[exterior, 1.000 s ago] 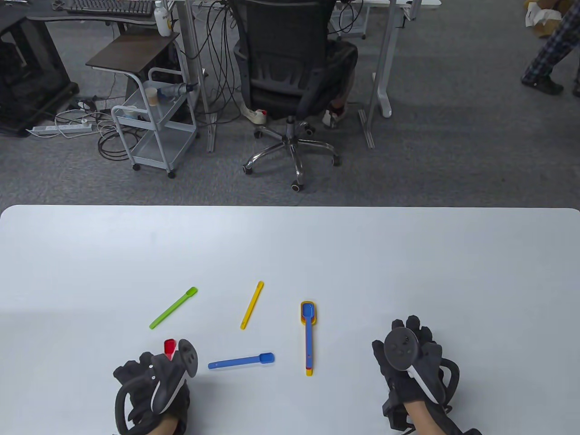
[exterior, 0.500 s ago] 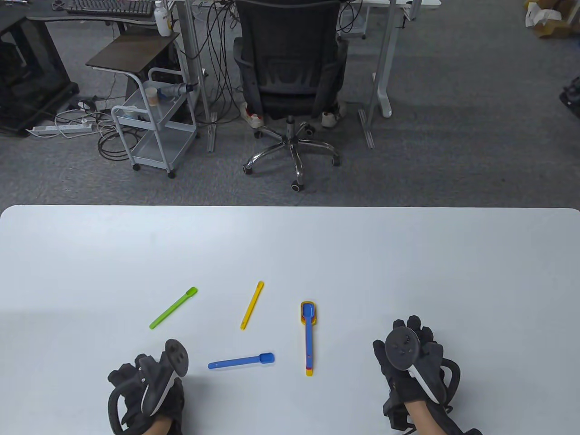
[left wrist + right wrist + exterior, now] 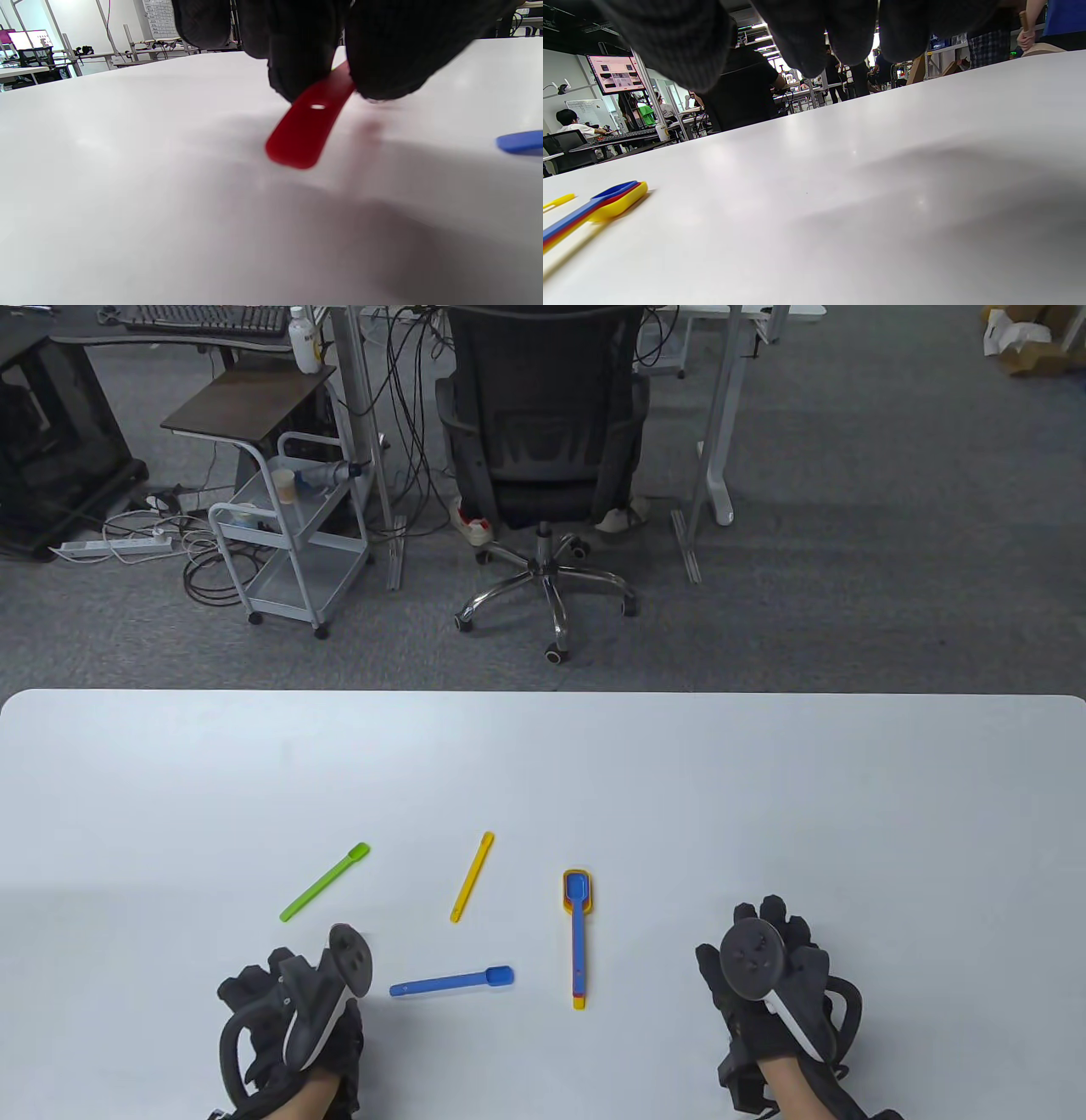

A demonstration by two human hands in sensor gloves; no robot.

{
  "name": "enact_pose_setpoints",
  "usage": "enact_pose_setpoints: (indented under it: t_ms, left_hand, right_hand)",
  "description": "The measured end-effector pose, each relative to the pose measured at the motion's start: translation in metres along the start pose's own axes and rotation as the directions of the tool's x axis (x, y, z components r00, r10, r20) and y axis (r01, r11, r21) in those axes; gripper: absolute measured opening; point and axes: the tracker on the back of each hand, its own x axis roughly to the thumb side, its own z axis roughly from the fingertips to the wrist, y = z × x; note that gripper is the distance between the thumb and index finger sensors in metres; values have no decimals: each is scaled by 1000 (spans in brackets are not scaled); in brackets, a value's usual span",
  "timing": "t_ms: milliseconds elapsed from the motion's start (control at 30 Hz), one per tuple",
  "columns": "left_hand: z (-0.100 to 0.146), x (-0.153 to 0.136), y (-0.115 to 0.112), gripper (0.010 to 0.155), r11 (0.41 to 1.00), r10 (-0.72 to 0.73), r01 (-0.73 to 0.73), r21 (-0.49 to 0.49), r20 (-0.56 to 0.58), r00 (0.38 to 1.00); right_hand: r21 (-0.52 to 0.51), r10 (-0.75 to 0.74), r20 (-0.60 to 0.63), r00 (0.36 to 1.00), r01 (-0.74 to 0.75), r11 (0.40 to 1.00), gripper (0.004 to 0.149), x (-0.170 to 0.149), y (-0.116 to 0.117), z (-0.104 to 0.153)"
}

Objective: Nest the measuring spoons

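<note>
My left hand (image 3: 288, 1018) pinches the handle of a red measuring spoon (image 3: 307, 125) just above the table; the spoon is hidden under the hand in the table view. A nested stack of blue, red and yellow spoons (image 3: 578, 933) lies at the centre, also seen in the right wrist view (image 3: 594, 207). A small blue spoon (image 3: 454, 981) lies right of my left hand. A yellow spoon (image 3: 472, 875) and a green spoon (image 3: 325, 881) lie farther back. My right hand (image 3: 768, 976) hovers empty to the right of the stack, fingers loosely curled.
The white table (image 3: 764, 780) stretches wide behind the spoons. An office chair (image 3: 539, 458) and a metal cart (image 3: 288, 543) stand on the floor beyond the far edge.
My left hand drew back toward the near edge, then shifted right and forward again. The red spoon's bowl, visible ahead of it a second ago, is now hidden. The right hand stayed still.
</note>
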Motion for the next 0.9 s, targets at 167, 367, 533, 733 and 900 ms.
enact_pose_setpoints:
  t_ms: [167,367,533,733,900]
  left_hand:
    - [6,21,14,48,1000,-7,6,20,24,1000]
    - [15,55,33,48,999,-19,17,42,60,998]
    - [24,84,45,48,999,-19,15,49,95,995]
    - [34,123,54,48,998,-31,24,52,130,991]
    - [40,151,60,48,999,-22,16,44,149,989]
  right_hand:
    - [7,5,5,1000,-5,1000,72,1,0,1]
    - [17,10,8,1000,-10,1000,72,2,1,1]
    - [19,3,1,1000,-3,1000,72,1,0,2]
    - [35,-9,-9,1000,9,999,72,-1,-1,2]
    - [43,-22,-17,1000,23,999,72,-3,-2,2]
